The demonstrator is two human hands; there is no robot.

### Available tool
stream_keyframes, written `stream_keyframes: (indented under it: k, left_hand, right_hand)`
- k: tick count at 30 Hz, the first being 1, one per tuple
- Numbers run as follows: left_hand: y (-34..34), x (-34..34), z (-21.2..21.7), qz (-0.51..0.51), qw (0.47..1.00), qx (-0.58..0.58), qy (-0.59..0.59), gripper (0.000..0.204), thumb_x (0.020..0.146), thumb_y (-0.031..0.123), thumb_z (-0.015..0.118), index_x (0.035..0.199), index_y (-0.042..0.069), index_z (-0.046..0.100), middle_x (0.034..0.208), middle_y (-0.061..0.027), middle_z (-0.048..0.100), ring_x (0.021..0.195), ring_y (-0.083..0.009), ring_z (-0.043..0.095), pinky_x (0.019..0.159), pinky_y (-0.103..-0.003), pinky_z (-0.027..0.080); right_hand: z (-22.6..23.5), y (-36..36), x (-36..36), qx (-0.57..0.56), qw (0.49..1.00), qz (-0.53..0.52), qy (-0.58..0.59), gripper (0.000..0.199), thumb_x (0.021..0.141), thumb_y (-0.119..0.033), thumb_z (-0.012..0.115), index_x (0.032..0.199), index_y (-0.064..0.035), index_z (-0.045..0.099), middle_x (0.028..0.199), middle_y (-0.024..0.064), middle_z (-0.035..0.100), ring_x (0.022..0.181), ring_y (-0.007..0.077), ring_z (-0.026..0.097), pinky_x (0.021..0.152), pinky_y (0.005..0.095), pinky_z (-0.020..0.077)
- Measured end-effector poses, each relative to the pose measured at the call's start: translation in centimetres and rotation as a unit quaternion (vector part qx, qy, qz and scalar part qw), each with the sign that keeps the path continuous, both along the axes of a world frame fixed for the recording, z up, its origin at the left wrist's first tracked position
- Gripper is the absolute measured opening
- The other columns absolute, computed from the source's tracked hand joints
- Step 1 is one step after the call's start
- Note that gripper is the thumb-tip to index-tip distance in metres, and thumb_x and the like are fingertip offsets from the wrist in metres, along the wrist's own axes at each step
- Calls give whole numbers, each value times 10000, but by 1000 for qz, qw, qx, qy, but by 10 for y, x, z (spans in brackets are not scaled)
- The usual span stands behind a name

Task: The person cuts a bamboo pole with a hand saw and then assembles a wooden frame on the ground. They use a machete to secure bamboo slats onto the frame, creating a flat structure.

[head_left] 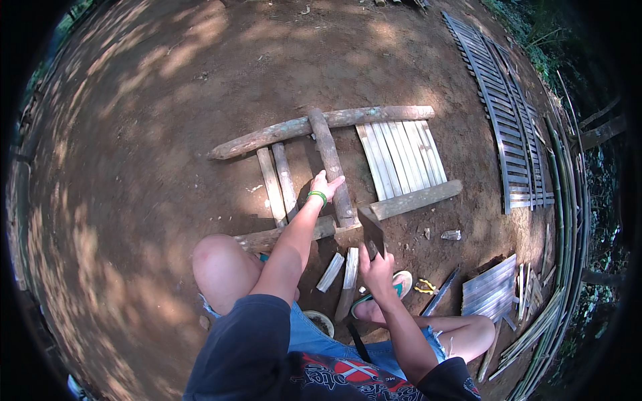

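Observation:
My left hand (326, 185), a green band at its wrist, grips the near half of a short round log (327, 150). This log's far end rests on a long log (374, 115); its near end is by a notched gap in the near long log (411, 200). In my right hand (378, 272) is a machete (373, 230), held by the handle with its broad dark blade pointing up and away, close to the notch. A panel of pale slats (401, 159) joins the two long logs on the right. Two thinner poles (273, 187) lie between them on the left.
Split wood pieces (330, 272) lie near my sandalled foot (370, 310), beside a bowl (319, 323). At right are a yellow object (425, 287), a dark blade-like tool (441, 292), a corrugated sheet (490, 289), a slatted rack (505, 120) and long bamboo poles (565, 220).

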State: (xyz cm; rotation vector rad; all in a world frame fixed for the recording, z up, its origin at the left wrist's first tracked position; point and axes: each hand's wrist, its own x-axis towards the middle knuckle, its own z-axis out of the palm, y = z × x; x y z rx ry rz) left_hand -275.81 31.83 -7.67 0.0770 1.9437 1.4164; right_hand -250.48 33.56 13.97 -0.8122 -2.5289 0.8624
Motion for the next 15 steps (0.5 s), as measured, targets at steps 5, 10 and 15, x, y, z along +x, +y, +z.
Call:
stream_keyframes:
  k: [5,10,15]
  left_hand:
    - [-23,-10,-15,29,997,57,-49,1051,773,494,863,1512,-70,371,1050,-221,716,674,-247,701,534,-380,561]
    - [2,4,3,-18,1000,9,-17,1009,828,448,833,1533,-62,324,1029,-190,715,760,-238,721,565,-378,584]
    - [5,1,0,-20,999,18,-28,977,846,401,831,1543,-46,312,1102,-201,714,856,-256,739,628,-427,612]
  right_hand:
    - [52,8,-31,-191,968,-15,-160,358,968,-308,680,953,49,658,693,247,660,667,418,702,648,458,539]
    - [109,-6,-32,-171,971,-31,162,162,1020,-152,609,973,3,607,692,32,614,591,78,579,544,274,506]
    - [-53,13,21,-65,980,-34,-187,393,956,-329,688,1007,60,672,764,253,683,709,459,691,691,478,553]
